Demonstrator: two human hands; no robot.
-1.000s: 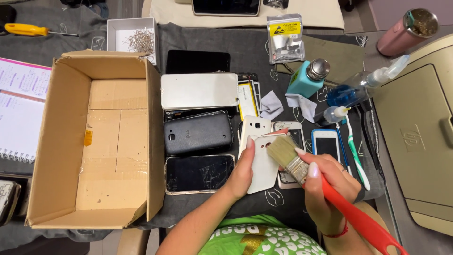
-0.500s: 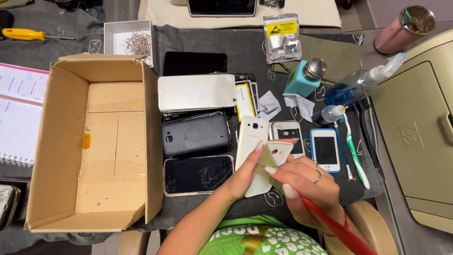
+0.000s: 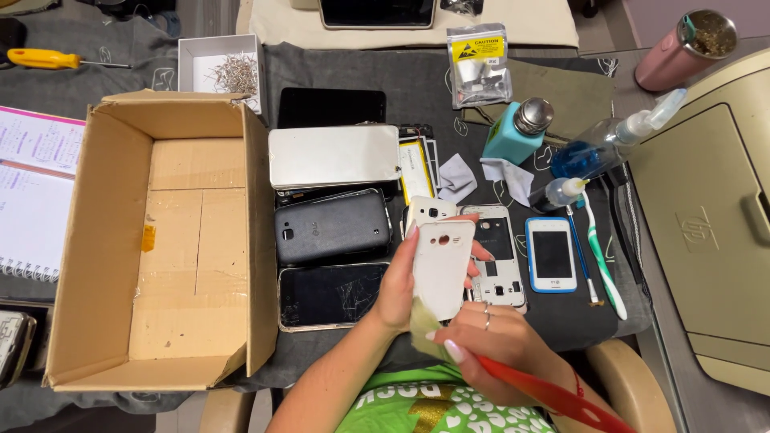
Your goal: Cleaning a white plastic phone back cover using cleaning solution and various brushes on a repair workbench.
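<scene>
Fingers of my left hand curl around white phone back cover, gripping its edge. Right hand closed on red-handled brush, bristles touching cover's lower end.

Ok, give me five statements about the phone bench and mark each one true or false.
1. The left hand holds a white phone back cover. True.
2. The right hand grips a red-handled brush. True.
3. The cardboard box is full of phones. False: nothing lies in it.
4. The blue-edged white phone lies face down. False: its dark screen faces up.
5. The yellow-handled screwdriver lies left of the small box of screws. True.
</scene>
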